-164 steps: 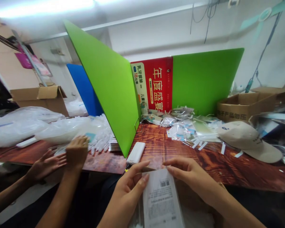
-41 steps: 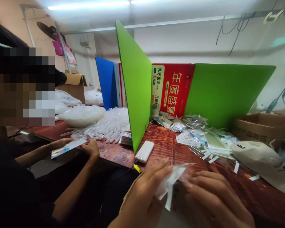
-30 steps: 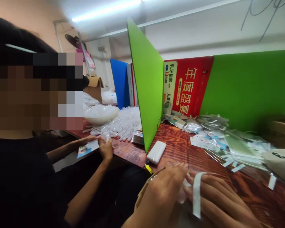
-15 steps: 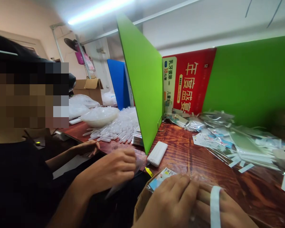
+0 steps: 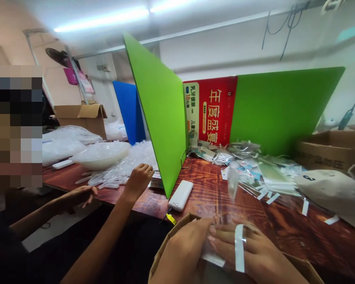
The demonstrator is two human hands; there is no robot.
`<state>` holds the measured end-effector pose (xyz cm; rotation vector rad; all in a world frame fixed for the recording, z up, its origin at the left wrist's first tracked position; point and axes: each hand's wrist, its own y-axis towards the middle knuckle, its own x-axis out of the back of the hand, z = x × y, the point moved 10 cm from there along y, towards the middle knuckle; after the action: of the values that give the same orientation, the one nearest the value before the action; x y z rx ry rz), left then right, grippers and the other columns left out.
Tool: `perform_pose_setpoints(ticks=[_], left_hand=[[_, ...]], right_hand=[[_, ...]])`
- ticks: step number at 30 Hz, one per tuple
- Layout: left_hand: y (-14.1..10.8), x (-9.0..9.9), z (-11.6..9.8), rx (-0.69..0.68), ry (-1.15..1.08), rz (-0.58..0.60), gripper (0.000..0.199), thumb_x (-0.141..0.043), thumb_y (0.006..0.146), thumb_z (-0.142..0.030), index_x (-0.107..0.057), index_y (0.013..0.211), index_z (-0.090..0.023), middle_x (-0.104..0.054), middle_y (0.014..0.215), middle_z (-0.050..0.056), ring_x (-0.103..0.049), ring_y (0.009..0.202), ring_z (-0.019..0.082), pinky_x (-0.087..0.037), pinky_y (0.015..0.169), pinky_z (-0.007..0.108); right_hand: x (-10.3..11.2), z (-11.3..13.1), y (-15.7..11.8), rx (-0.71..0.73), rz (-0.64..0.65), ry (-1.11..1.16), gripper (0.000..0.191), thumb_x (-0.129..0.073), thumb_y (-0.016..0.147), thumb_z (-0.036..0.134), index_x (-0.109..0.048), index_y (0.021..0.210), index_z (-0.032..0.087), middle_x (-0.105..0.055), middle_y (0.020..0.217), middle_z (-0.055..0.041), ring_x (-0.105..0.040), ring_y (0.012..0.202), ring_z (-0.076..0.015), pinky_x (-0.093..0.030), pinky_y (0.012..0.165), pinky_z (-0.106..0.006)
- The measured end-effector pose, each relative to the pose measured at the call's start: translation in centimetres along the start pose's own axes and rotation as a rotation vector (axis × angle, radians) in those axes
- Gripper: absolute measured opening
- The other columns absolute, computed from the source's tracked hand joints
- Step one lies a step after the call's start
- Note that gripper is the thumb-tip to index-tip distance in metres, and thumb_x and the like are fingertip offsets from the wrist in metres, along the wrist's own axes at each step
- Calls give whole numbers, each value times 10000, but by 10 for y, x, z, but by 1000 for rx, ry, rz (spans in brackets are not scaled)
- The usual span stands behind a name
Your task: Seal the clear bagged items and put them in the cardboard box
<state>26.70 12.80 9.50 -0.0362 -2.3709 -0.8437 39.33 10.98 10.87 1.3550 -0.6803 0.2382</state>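
Note:
My left hand (image 5: 185,246) is closed at the bottom of the view, its fingers against a clear plastic packet (image 5: 214,254). Beside it, the fingers of my right hand (image 5: 248,244) are pressed together over the same packet, touching my left fingertips. A white strip (image 5: 239,248) lies across the back of my right fingers. Both hands are over an open cardboard box (image 5: 162,246), whose inside is mostly hidden.
Beyond the box are a white power bank (image 5: 181,196), a green divider (image 5: 156,114), heaped packets and strips (image 5: 269,173), and a cap (image 5: 328,185). Left, another person's hand (image 5: 140,177) reaches near clear plastic tubes (image 5: 112,177).
The view has turned right. The printed packet near my left hand no longer shows. The other person's hand has moved up to the stack beside the divider.

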Motion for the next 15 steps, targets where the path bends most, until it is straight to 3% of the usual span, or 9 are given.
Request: perform_pose_setpoints(ticks=[4, 7, 9, 15], left_hand=[[-5, -1, 0, 39, -45, -1, 509, -645, 741, -123, -689, 1190, -358, -739, 1141, 14, -698, 1053, 309, -563, 929, 398], [-7, 2, 6, 67, -76, -8, 496, -663, 719, -127, -709, 1166, -339, -733, 1160, 22, -679, 1087, 327, -539, 961, 415], [-8, 1, 8, 85, -94, -4, 496, -684, 707, -135, -715, 1161, -333, -735, 1155, 23, -675, 1093, 334, -532, 969, 420], [-4, -5, -3, 160, -166, 73, 392, -654, 816, -227, -696, 1195, -318, -733, 1156, 16, -678, 1089, 314, -559, 921, 374]], right_hand=[[13, 9, 14, 0, 17, 42, 299, -396, 1006, 304, -614, 1204, 251, -757, 1062, -47, -701, 998, -181, -479, 957, -328], [4, 16, 28, -44, 248, 114, 294, -477, 933, 194, -616, 1190, 227, -741, 1091, -57, -689, 1008, -181, -504, 897, -298], [1, 18, 32, -79, 329, 120, 323, -495, 899, 152, -616, 1187, 235, -727, 1119, -57, -681, 998, -181, -512, 863, -294], [24, 26, 36, -57, 62, 0, 175, -538, 934, 176, -629, 1084, 187, -748, 957, -41, -683, 919, -172, -484, 912, -312]])
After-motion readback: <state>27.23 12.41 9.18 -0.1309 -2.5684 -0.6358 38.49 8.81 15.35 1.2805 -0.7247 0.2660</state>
